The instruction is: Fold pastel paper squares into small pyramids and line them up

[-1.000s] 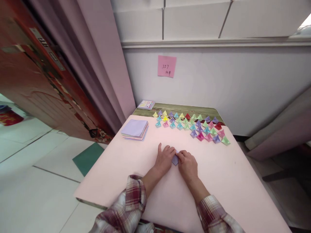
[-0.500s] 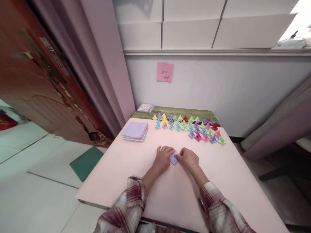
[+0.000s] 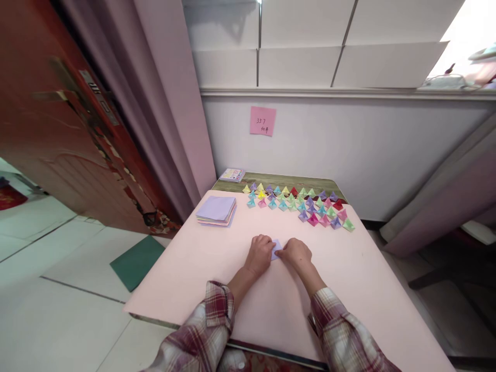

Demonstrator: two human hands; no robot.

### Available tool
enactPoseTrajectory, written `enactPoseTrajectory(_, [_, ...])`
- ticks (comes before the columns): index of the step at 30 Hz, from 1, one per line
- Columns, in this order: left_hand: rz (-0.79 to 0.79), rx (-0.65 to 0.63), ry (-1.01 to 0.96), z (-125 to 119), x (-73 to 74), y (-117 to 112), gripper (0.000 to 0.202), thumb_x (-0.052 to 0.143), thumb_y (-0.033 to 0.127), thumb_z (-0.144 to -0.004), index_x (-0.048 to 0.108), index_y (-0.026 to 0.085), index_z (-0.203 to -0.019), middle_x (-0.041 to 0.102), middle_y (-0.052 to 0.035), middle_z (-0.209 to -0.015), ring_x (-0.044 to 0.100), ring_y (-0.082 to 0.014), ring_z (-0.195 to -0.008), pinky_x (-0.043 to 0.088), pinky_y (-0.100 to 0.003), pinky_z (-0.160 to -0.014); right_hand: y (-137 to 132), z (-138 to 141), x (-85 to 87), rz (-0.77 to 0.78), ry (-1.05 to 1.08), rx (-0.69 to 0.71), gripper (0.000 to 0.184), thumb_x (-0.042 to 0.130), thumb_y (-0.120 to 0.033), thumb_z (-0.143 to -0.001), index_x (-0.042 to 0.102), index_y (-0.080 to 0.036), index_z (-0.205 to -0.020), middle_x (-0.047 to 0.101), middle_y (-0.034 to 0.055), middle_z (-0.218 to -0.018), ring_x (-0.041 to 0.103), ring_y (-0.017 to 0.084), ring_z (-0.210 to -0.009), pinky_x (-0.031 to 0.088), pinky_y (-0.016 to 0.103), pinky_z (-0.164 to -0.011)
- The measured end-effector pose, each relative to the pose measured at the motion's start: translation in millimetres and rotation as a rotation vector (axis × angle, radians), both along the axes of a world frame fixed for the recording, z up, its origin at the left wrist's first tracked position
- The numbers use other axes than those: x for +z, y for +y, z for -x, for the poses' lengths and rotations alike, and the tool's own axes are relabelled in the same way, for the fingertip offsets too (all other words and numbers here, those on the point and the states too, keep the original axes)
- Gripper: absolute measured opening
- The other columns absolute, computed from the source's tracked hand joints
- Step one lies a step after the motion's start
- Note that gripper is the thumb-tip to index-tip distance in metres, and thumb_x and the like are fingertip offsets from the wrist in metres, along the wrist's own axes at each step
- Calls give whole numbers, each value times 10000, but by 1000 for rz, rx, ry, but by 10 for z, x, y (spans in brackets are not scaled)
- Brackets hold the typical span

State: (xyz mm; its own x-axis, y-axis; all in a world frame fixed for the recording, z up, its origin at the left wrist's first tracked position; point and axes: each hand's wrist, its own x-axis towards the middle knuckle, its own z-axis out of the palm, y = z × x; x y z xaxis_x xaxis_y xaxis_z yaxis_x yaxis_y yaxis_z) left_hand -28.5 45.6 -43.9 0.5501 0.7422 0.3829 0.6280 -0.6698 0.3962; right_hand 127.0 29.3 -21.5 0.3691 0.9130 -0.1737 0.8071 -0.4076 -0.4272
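A small folded piece of lavender origami paper [image 3: 276, 249] lies on the pink table cover between my two hands. My left hand [image 3: 259, 254] grips its left side, fingers bent and partly hiding it. From the other side, my right hand [image 3: 296, 253] pinches the right edge between thumb and forefinger. Beyond the hands, to the left, sits a stack of square paper [image 3: 216, 209] with a lavender sheet on top. Several rows of small folded paper pieces [image 3: 292, 201] in many colours stand along the far side of the table, towards the right.
The pink-covered table [image 3: 186, 274] stands against a white wall. A pack of printed cards or paper [image 3: 232, 175] rests at its far left corner. A pink note [image 3: 262, 121] is stuck on the wall. On the floor at left lies a green sheet [image 3: 137, 262], near a red door [image 3: 58, 155].
The lavender paper has been turned or refolded, and its lower point no longer shows. My left fingers have drawn in closer together, and my right hand has shifted slightly left.
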Motion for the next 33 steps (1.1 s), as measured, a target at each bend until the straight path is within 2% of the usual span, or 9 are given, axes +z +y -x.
enactPoseTrajectory(3, [16, -20, -4, 2, -14, -17, 263, 467, 91, -861, 671, 209, -977, 596, -71, -936, 498, -213, -934, 406, -379, -841, -26, -5, 6, 7, 52, 9, 251, 777, -441, -521, 677, -224, -596, 703, 103, -664, 662, 235, -626, 411, 286, -518])
enactPoseTrajectory(9, [30, -11, -52, 16, -32, -76, 317, 428, 56, -855, 650, 205, -1025, 589, -70, -959, 493, -211, -946, 415, -365, -843, -169, 19, 34, -68, 140, -24, 126, 729, -355, -581, 670, -244, -577, 715, 65, -692, 652, 219, -625, 373, 268, -493])
enactPoseTrajectory(15, [38, -15, -73, 33, -43, -104, 361, 448, 52, -807, 620, 195, -1090, 589, -69, -1009, 489, -214, -972, 409, -371, -871, -229, 64, 17, -160, 282, -41, 166, 677, -313, -636, 624, -227, -504, 669, 25, -554, 621, 174, -543, 364, 243, -478])
enactPoseTrajectory(19, [37, -27, -77, 53, -4, -118, 346, 459, 72, -791, 615, 177, -1081, 581, -77, -1016, 486, -218, -977, 403, -372, -890, -233, 79, -95, -235, 418, -56, 86, 627, -285, -684, 666, -209, -676, 666, 5, -531, 633, 163, -527, 418, 228, -499])
enactPoseTrajectory(22, [30, -48, -63, 72, 59, -149, 292, 527, 148, -788, 610, 173, -1066, 572, -81, -1028, 484, -227, -980, 402, -374, -885, -244, 92, -194, -316, 518, -82, 206, 560, -293, -748, 667, -191, -891, 704, 20, -618, 659, 175, -568, 467, 242, -526])
enactPoseTrajectory(25, [25, -58, -43, 71, 117, -191, 303, 621, 318, -785, 607, 185, -1056, 563, -80, -1027, 487, -235, -967, 406, -377, -862, -257, 106, -277, -391, 616, -99, 296, 474, -284, -793, 621, -182, -1029, 731, 43, -731, 684, 187, -629, 507, 262, -551])
enactPoseTrajectory(28, [7, -28, -4, 33, 155, -219, 293, 612, 376, -813, 606, 193, -1041, 562, -75, -1006, 493, -232, -952, 406, -370, -842, -263, 110, -351, -444, 720, -96, 342, 399, -260, -806, 565, -177, -1094, 739, 57, -845, 703, 185, -701, 541, 272, -588])
enactPoseTrajectory(33, [9, 5, 166, -60, 241, -159, 183, 572, 336, -855, 623, 180, -938, 587, -76, -950, 514, -231, -914, 411, -358, -809, -269, 85, -424, -518, 986, -60, 359, 459, -226, -749, 527, -185, -1099, 729, 57, -880, 707, 195, -774, 569, 323, -708])
